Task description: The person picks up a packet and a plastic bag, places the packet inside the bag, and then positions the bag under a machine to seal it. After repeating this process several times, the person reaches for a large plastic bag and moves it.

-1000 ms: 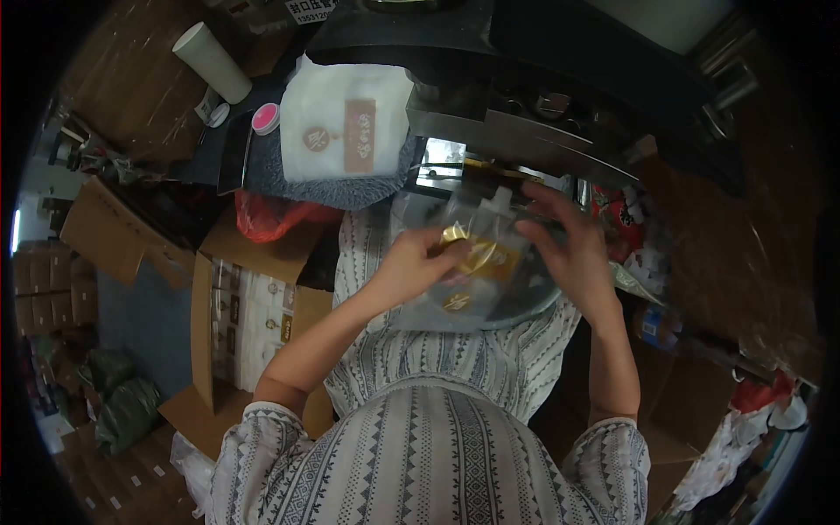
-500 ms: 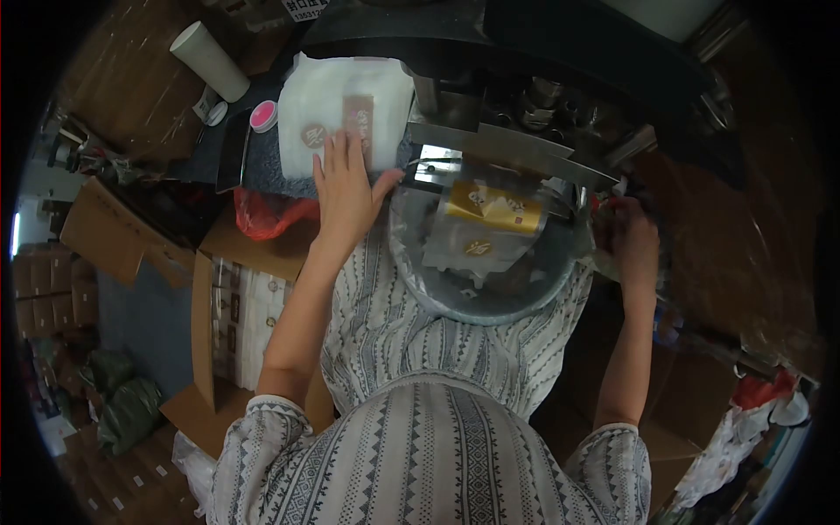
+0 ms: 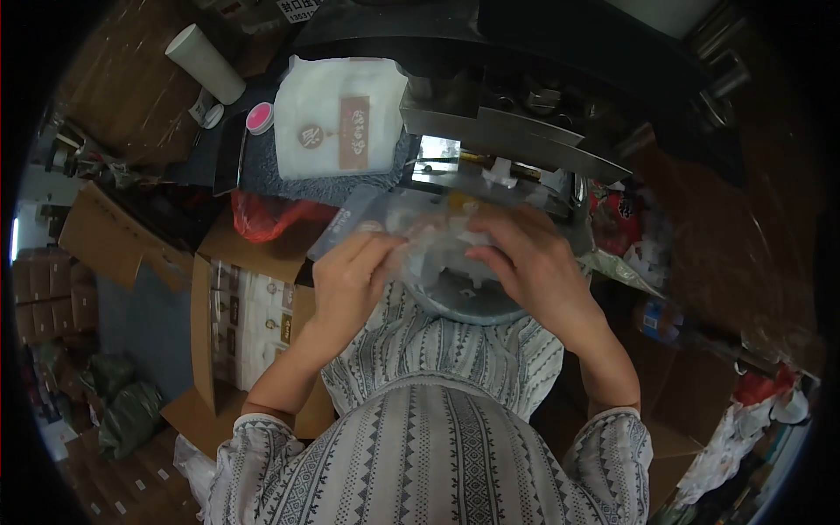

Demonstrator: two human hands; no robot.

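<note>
Both hands are over a grey-blue round basin (image 3: 468, 306) at my lap. The thumb and fingers of my left hand (image 3: 354, 276) pinch the edge of a translucent plastic bag (image 3: 350, 214), which is blurred. My right hand (image 3: 534, 262) is at the bag's other side, its fingers curled and brought together; what they grip is hidden by blur. Behind the left hand, a stack of white printed packages (image 3: 328, 122) lies on a dark blue cloth (image 3: 350, 181). A metal machine bar (image 3: 516, 140) runs just beyond the basin.
An open carton (image 3: 203, 332) of packed bags stands at the left, beneath a red plastic bag (image 3: 262, 219). A white cup (image 3: 206, 63) and pink-lidded jar (image 3: 260, 117) are at the upper left. Red packets (image 3: 615, 214) and a cardboard box (image 3: 674, 394) are on the right.
My left hand has left the white packages and moved down and right to the clear bag. My right hand has come left from the red packets to over the basin.
</note>
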